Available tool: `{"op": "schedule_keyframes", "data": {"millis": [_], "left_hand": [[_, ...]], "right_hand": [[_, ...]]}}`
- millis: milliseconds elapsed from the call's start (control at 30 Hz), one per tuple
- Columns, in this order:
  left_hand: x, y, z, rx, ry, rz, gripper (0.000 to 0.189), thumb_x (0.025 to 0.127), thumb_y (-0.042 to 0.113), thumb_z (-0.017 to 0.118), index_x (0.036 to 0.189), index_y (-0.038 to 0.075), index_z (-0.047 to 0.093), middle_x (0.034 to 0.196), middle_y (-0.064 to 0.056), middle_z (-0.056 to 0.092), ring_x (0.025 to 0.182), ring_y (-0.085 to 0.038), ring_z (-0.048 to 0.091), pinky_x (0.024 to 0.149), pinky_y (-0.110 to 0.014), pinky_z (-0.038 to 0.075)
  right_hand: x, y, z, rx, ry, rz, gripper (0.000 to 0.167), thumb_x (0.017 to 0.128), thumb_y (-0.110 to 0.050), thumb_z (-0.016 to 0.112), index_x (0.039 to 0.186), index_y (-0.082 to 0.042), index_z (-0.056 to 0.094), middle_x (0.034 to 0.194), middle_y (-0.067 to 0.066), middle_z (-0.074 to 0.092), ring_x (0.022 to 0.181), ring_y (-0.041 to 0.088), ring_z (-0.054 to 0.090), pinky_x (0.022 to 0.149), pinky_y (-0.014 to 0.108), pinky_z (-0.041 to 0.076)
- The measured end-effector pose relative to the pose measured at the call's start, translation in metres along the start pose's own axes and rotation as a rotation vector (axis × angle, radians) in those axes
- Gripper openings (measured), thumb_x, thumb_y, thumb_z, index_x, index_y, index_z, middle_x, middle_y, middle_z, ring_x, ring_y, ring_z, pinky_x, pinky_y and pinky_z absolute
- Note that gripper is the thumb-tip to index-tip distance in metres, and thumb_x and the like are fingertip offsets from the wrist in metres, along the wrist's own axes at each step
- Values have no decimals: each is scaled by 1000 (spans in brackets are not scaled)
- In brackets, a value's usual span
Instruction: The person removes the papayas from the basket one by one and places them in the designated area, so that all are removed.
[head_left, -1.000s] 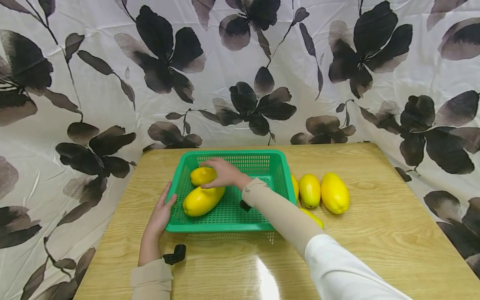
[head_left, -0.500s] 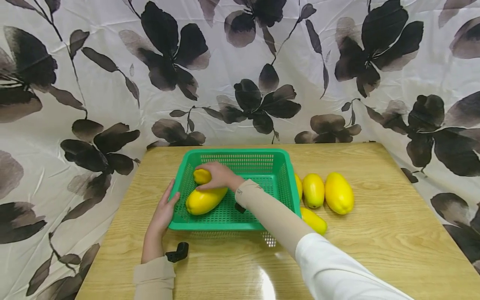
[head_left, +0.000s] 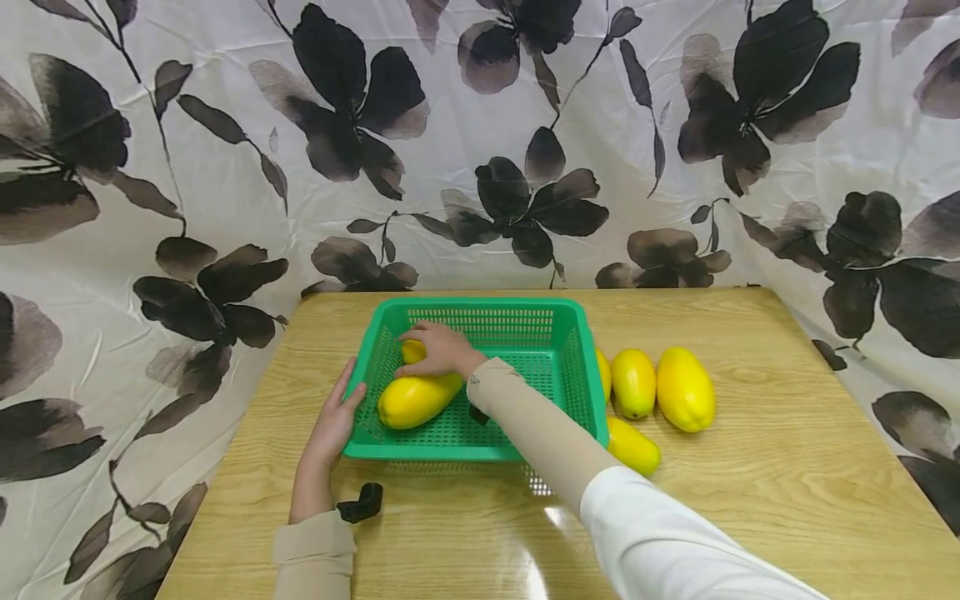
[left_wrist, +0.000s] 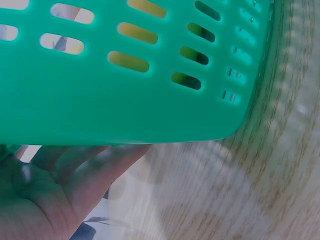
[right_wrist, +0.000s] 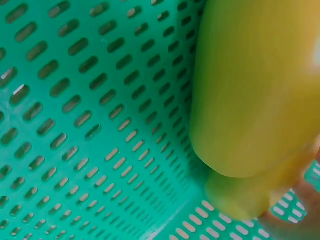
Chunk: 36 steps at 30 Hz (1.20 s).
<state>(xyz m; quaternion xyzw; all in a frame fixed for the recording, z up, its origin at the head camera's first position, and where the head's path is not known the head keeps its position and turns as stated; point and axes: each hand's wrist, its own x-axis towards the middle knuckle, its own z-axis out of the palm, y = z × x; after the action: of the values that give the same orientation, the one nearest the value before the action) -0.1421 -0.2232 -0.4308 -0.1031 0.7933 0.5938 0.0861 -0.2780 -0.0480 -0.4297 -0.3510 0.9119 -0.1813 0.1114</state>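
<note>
A green plastic basket point(head_left: 480, 453) with slotted walls stands on the table. My left hand point(head_left: 331, 427) holds its left rim, the thumb on the rim and the fingers along the outside. Inside at the left lie two yellow papayas. My right hand point(head_left: 441, 350) grips the farther papaya point(head_left: 413, 351), covering most of it. The nearer papaya point(head_left: 416, 402) lies just below that hand, tilted. In the right wrist view, the nearer papaya point(right_wrist: 255, 90) fills the right side, with the gripped papaya point(right_wrist: 232, 197) partly behind it and the fingertips point(right_wrist: 287, 220) against it.
Outside the basket's right wall lie several more yellow papayas, among them a large one point(head_left: 686, 389), a greenish-tipped one point(head_left: 633, 383) and one nearer the front point(head_left: 633, 447). A floral cloth point(head_left: 525, 125) hangs behind the wooden table point(head_left: 787, 483).
My right hand has closed over the farther papaya, which was more exposed a second ago. My left hand stays at the basket rim. The whole view has shifted slightly.
</note>
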Motion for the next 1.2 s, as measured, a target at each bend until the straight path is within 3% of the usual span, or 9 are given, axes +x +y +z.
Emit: {"op": "schedule_keyframes", "data": {"millis": [133, 267, 500, 833, 1033, 1200], "left_hand": [[-1, 0, 1, 5, -1, 6, 56, 99, 40, 31, 147, 36, 2, 153, -2, -4, 137, -35, 2, 103, -58, 19], [-1, 1, 0, 32, 7, 16, 55, 99, 40, 31, 147, 36, 3, 153, 0, -3, 137, -32, -3, 104, -60, 8], [2, 3, -2, 52, 17, 41, 56, 99, 39, 32, 148, 31, 4, 153, 0, -2, 138, -30, -4, 104, -60, 3], [2, 2, -1, 49, 12, 42, 55, 100, 38, 31, 148, 32, 5, 153, 1, -1, 138, -28, -4, 105, -59, 3], [3, -1, -2, 48, 9, 32, 54, 100, 38, 31, 146, 36, 4, 153, 1, -2, 138, -29, -4, 105, -59, 4], [2, -1, -2, 49, 6, 24, 55, 100, 38, 31, 146, 37, 3, 153, 1, -3, 138, -30, -5, 104, -60, 3]], "right_hand": [[-4, 8, 3, 25, -36, 116, 63, 81, -58, 57, 136, -32, 43, 144, 5, 32, 125, 27, 37, 94, 58, 32], [-9, 16, 8, -4, -60, 168, 68, 80, -51, 64, 139, -32, 38, 144, 5, 33, 123, 28, 41, 91, 54, 38], [-11, 24, 13, -7, -28, 144, 75, 70, -45, 76, 135, -25, 44, 128, 4, 49, 106, 21, 51, 79, 38, 47], [-8, 34, 22, 8, -39, 46, 64, 69, -44, 76, 124, -20, 53, 103, 0, 57, 87, 16, 52, 67, 30, 46], [-9, 35, 24, 58, -55, 38, 60, 70, -43, 75, 121, -19, 53, 98, -2, 56, 83, 15, 51, 64, 27, 44], [-12, 30, 12, 104, -30, 13, 63, 70, -42, 75, 123, -16, 53, 102, -1, 57, 84, 14, 52, 67, 26, 46]]}}
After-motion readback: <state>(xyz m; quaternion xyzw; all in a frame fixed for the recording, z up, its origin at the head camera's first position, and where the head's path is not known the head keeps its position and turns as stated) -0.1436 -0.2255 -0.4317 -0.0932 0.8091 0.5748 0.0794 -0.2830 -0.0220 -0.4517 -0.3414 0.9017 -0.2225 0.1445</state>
